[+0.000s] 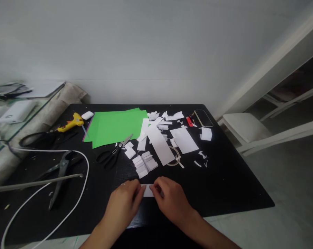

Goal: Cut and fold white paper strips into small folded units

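Near the front edge of the black table lies a small strip of white paper (148, 191) between my two hands. My left hand (125, 200) pinches its left end, thumb and fingers closed on it. At the other end my right hand (171, 197) grips the paper the same way, with the fingers curled. Both hands cover the strip's ends, so only its middle shows. Just beyond them sits a folded white paper piece (145, 164). Black-handled scissors (115, 152) rest to the left of it, blades pointing away to the right.
Green sheets (117, 126), a yellow glue gun (73, 122) and pliers (62, 173) lie leftward, beside a looping white cable (87, 169). White paper scraps (160, 145) spread over the middle. A phone (203, 118) and a red object (189, 121) are at the far right. A white chair (246, 126) stands beyond.
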